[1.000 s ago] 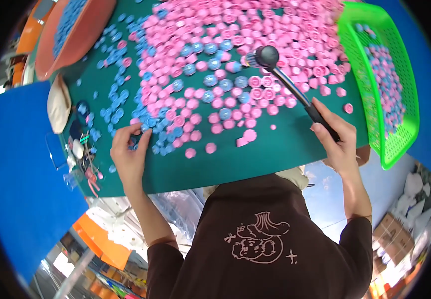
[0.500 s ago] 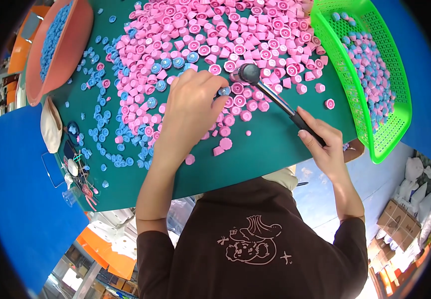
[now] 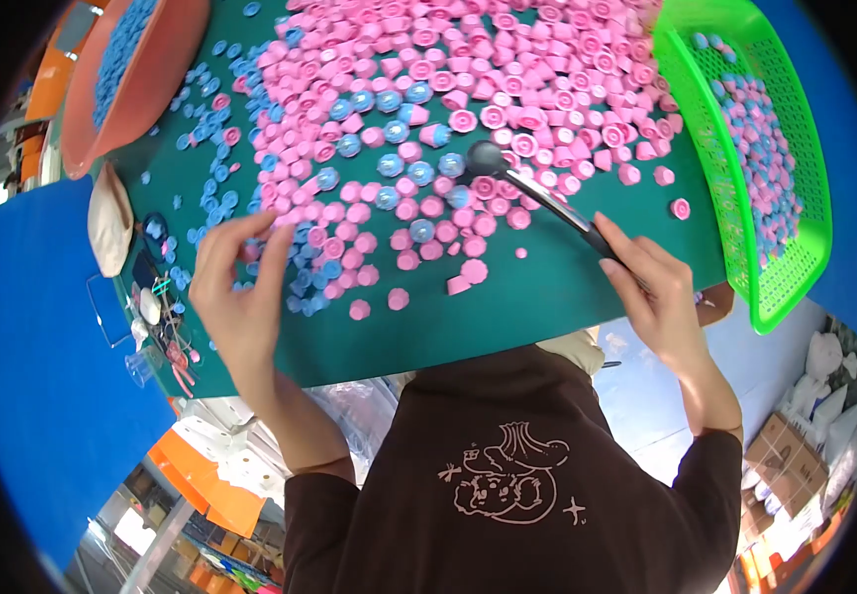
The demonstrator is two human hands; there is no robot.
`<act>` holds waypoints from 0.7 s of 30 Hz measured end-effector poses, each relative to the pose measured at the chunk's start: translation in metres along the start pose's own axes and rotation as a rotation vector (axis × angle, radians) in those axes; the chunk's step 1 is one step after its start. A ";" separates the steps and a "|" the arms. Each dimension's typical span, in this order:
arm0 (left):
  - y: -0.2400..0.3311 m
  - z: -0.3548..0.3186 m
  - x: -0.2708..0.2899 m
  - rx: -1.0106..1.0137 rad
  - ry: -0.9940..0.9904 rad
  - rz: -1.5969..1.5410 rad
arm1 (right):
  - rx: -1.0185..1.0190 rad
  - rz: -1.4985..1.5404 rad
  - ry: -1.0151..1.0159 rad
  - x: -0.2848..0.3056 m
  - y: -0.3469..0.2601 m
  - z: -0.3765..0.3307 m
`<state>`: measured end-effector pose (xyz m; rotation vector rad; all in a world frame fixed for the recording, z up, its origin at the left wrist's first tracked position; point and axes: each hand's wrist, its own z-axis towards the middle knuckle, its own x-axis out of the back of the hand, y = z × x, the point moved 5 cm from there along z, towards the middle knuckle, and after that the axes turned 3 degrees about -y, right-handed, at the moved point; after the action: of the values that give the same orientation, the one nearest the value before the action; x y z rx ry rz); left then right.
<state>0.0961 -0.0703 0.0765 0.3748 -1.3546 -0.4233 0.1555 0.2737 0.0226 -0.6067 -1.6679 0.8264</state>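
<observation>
In my right hand [image 3: 656, 307] is the black grip of a mallet [image 3: 554, 205] with a silver shaft. Its round black head hangs at the near side of many small pink cup-shaped pieces [image 3: 468, 64]. My left hand [image 3: 240, 287] is slightly blurred over small blue flower-shaped pieces [image 3: 218, 208] at the left. Its thumb and forefinger curve toward each other with a gap between them, and nothing shows in them. Between the hands, several pink cups carry blue tops [image 3: 391, 165] with shiny centres.
A salmon-coloured basin [image 3: 166, 74] of blue pieces stands at the far left. At right, a bright green basket [image 3: 740, 267] holds pink-and-blue pieces. A beige pouch [image 3: 111, 223] and small tools lie along the left edge of the green table [image 3: 408, 342].
My left hand has left the blue-topped piece beside the mallet head and moved left to the loose blue pieces. The mallet stays in my right hand. The whole view has shifted slightly.
</observation>
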 end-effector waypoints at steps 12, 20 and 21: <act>-0.075 -0.094 -0.017 0.121 -0.045 0.068 | -0.060 0.182 0.124 -0.004 0.013 0.000; -0.081 -0.095 -0.012 0.169 -0.006 -0.043 | -0.056 0.122 0.055 0.000 0.009 -0.002; -0.070 -0.084 -0.010 0.194 0.001 -0.078 | -0.058 0.131 0.049 0.001 0.009 -0.002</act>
<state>0.1721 -0.1244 0.0187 0.5895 -1.3870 -0.3565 0.1571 0.2808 0.0161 -0.7771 -1.6255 0.8520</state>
